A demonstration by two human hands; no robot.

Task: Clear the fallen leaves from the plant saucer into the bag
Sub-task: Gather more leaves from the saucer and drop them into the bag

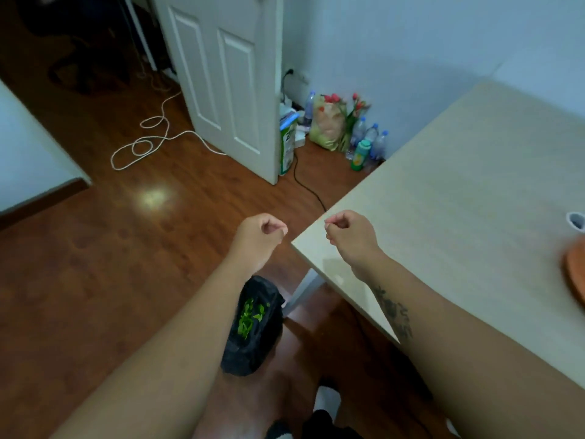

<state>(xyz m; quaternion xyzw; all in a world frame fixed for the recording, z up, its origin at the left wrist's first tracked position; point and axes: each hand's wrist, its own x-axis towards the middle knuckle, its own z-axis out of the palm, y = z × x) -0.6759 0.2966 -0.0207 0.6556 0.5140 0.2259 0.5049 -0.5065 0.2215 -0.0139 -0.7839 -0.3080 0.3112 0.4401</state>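
Observation:
A black bag (250, 346) lies open on the wooden floor beside the table leg, with green leaves (248, 316) inside it. An orange plant saucer (574, 274) shows only partly at the right edge of the beige table (459, 198). My left hand (261, 234) hovers over the floor above the bag, fingers curled shut with nothing visible in them. My right hand (348, 231) is held over the table's near corner, also curled into a loose fist, with nothing seen in it. The two fists face each other, a small gap apart.
A white door (221, 83) stands open ahead. Bottles and a bag of flowers (335, 125) sit against the wall. A white cord (148, 141) and a black cable (304, 185) trail on the floor. A white cup-like object (576, 220) sits by the saucer.

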